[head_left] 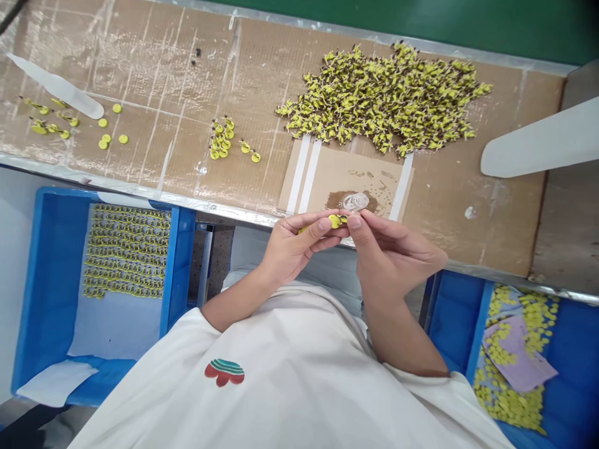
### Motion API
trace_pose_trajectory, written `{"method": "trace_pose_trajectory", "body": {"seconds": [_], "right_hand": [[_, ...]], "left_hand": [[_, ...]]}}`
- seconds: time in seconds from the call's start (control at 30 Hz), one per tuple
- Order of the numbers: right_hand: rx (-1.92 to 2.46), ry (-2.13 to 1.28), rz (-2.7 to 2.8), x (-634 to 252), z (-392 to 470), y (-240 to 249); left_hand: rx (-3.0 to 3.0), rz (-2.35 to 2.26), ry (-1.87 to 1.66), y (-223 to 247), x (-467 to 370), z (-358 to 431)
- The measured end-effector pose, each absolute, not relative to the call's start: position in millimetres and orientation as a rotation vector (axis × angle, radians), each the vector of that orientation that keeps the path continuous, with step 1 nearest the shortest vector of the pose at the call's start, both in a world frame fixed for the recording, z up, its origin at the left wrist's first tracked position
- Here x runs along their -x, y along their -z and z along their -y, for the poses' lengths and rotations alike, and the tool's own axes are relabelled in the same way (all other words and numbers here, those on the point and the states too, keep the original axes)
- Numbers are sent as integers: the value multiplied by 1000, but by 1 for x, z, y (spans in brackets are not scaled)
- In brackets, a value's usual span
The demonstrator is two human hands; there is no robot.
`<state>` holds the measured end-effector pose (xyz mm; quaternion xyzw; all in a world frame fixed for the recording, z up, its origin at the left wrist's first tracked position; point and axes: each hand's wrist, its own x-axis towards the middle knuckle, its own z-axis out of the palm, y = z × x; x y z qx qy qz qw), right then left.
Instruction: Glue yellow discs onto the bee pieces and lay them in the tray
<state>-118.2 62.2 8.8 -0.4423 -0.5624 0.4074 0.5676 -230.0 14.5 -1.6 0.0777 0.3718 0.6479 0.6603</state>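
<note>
My left hand (296,244) pinches a small yellow piece (334,221) with a dark part at the table's front edge. Close against it, the fingertips of my right hand (386,249) are pressed together at the dark end of the same piece; what they grip there is too small to make out. Just beyond my fingers a clear, glossy blob (354,201) sits on a stained cardboard sheet (327,171). Behind the sheet lies a big pile of yellow and dark pieces (384,100). A small cluster of yellow pieces (221,138) is on the table to the left.
The cardboard-covered table (187,168) carries a white bottle (58,86), loose yellow discs (103,123) and a white object (538,140) at the right. Below, one blue bin (44,280) holds rows of yellow pieces; another blue bin (573,362) holds yellow discs.
</note>
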Motion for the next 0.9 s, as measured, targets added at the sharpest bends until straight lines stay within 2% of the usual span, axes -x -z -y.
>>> {"method": "trace_pose_trajectory", "body": {"seconds": [0.9], "right_hand": [[946,-997,1422,115,-61,-1]], "left_hand": [[-179,-948,-1508,5,231,-10]]}}
